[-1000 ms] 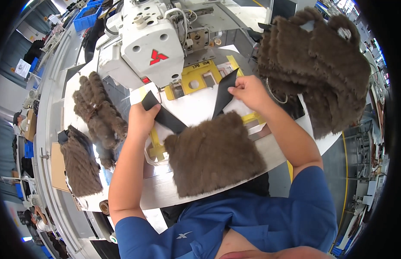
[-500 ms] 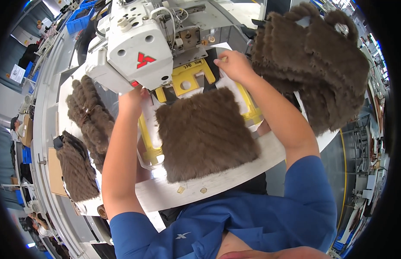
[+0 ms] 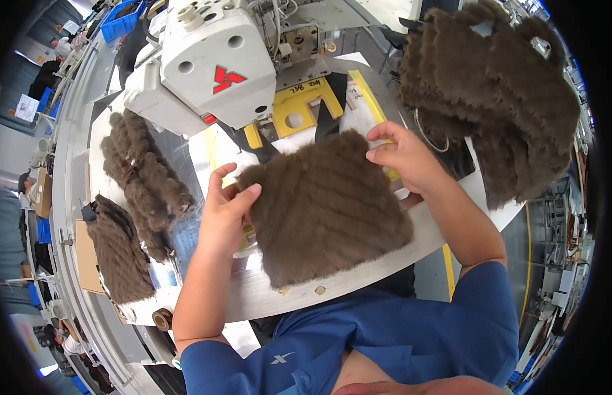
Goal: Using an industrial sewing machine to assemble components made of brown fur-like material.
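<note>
A square brown fur panel [image 3: 329,207] lies in front of me on the white sewing table, over a yellow-edged template [image 3: 366,99]. My left hand [image 3: 225,209] is at its upper left edge, thumb and forefinger apart, the thumb against or just beside the fur. At the upper right corner is my right hand [image 3: 408,158], with thumb and fingers parted close to the edge; contact is unclear. Beyond the panel, a yellow notched plate [image 3: 302,113] sits under the head of a white sewing machine [image 3: 217,72].
Stacked brown fur pieces [image 3: 483,99] stand high at the right. Rolled fur pieces [image 3: 144,171] and another fur bundle [image 3: 120,253] lie on the left. A small brown roll [image 3: 162,319] is by the table's left front edge. A blue crate [image 3: 123,20] stands far left.
Both hands have drawn back from beside the machine head and the plate to the panel's upper corners. The template's near part is now more covered by the fur.
</note>
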Tool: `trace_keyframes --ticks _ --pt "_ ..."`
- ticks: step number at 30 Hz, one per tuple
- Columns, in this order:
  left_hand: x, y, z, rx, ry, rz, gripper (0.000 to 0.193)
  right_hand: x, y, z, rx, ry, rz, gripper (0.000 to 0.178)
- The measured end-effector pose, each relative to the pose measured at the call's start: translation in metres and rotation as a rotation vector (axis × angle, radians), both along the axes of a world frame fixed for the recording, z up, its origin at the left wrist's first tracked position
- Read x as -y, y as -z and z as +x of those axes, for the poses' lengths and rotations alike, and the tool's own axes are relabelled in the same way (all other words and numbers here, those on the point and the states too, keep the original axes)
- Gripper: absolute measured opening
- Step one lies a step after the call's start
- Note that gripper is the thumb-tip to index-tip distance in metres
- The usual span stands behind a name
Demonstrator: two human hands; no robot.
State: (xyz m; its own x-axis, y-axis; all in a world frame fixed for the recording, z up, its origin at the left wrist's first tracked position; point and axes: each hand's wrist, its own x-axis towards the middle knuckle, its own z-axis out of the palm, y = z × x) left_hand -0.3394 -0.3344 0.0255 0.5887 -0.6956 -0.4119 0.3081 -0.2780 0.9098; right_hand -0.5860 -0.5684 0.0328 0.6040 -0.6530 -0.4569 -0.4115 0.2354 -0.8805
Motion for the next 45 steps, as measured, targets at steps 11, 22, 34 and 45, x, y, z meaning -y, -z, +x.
trace_keyframes --ticks 11,22,34,45 --pt "0.01 0.006 -0.017 1.188 0.511 0.339 0.045 -0.015 0.011 0.001 -0.109 -0.248 -0.295 0.03" --pt "0.018 0.004 -0.021 1.173 0.226 0.263 0.038 -0.012 -0.004 0.021 -0.258 -0.192 -0.746 0.034" --pt "0.028 0.018 0.003 1.254 0.231 0.166 0.022 -0.002 0.014 0.028 -0.223 -0.239 -0.89 0.028" --pt "0.059 0.036 0.034 1.319 0.137 0.172 0.02 0.036 0.015 0.064 -0.24 -0.235 -0.933 0.029"
